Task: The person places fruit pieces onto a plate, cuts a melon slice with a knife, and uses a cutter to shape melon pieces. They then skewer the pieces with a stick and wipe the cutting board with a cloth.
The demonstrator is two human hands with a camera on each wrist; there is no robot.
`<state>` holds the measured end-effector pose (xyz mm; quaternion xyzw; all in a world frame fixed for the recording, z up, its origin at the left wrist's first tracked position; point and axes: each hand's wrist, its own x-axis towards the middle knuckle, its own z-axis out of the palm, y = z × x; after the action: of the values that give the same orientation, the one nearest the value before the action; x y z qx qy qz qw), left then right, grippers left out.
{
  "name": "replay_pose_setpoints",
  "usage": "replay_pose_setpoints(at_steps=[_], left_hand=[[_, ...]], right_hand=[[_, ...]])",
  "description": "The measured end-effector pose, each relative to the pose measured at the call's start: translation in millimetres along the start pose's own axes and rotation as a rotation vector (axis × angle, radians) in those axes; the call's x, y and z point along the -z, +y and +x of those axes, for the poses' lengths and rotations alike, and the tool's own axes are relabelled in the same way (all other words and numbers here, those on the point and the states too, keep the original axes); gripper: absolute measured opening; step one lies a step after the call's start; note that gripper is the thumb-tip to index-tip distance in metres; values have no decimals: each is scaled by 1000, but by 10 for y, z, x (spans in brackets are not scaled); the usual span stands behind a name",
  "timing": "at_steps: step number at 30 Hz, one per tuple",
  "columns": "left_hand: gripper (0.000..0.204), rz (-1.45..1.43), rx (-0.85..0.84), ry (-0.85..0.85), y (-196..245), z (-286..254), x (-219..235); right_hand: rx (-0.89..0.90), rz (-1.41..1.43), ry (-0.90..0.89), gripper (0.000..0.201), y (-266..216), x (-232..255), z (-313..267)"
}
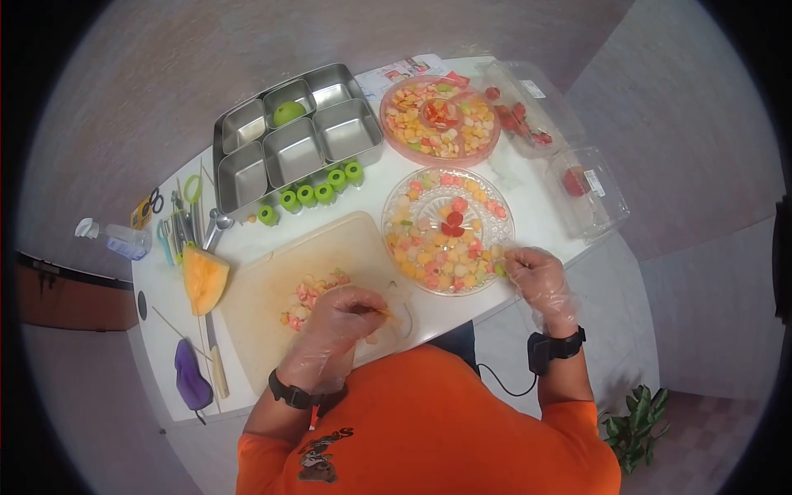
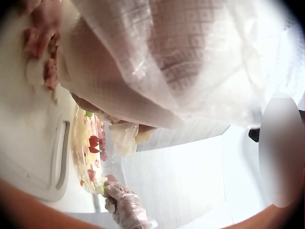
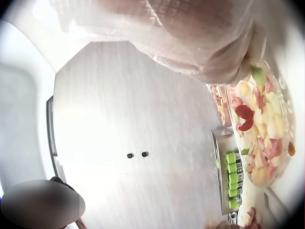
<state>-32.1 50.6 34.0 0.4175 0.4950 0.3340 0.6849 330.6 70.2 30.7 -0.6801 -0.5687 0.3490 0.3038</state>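
My left hand (image 1: 334,323), in a clear plastic glove, is over the cutting board (image 1: 247,289), beside a pile of chopped pink and pale fruit (image 1: 307,297). Its curled fingers hold a small yellow-orange fruit piece (image 1: 383,312), partly hidden by the glove. At the right rim of the clear glass plate (image 1: 448,186), my gloved right hand (image 1: 540,285) pinches a small green fruit piece (image 3: 258,75). Yellow, pink and pale fruit pieces cover much of the plate's near half and line its edge. Red slices (image 1: 452,224) lie at its middle.
Behind stand a steel compartment tray (image 1: 297,157) with a green fruit, a pink divided platter (image 1: 389,140) of cut fruit, and clear boxes (image 1: 602,206) with red fruit. Several green-topped cutters (image 1: 307,195) line the tray. At left lie a melon wedge (image 1: 205,280), a knife and a purple item (image 1: 191,375).
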Motion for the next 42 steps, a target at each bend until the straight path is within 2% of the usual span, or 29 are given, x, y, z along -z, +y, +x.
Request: replay_pose_setpoints(at_steps=[4,6,10,12,16,18,19,21,23,24,26,30,33,35,42], left_hand=[[14,-4,-26,-2,-7,4,-10],[14,3,-12,1,5,-1,-23],[14,-15,-13,-22,23,-2,-31],[14,-16,-16,-28,28,-10,-34],[15,-59,23,-19,84,-33,-62],[15,-81,53,-21,136,-33,-108],[16,-105,58,-45,162,-28,-138],[17,-127,63,-66,180,14,-185],[16,-172,55,-164,138,112,-241],[16,-169,54,-168,127,133,-285],[16,-145,22,-181,113,165,-358],[13,-176,14,-197,82,176,-379],[12,-107,-26,-219,113,188,-383],[11,11,-107,-178,82,186,-395],[22,0,-44,-193,77,219,-398]], right_hand=[[-42,95,43,14,-40,5,-25],[5,134,132,12,-20,-57,-8],[-30,157,93,19,22,-87,6],[70,141,179,19,104,-98,39],[96,218,253,17,-36,-55,6],[115,588,346,14,-225,-137,-70],[117,589,344,14,-315,-167,-136],[173,494,71,14,-507,-230,-316],[401,111,-171,14,-814,-269,-442],[401,110,-166,14,-817,-361,-447],[696,-23,-190,16,-749,-551,-417],[627,93,-126,17,-735,-666,-421],[643,113,-154,15,-752,-649,-428],[619,59,-92,13,-764,-700,-406],[570,52,-113,11,-786,-653,-388]])
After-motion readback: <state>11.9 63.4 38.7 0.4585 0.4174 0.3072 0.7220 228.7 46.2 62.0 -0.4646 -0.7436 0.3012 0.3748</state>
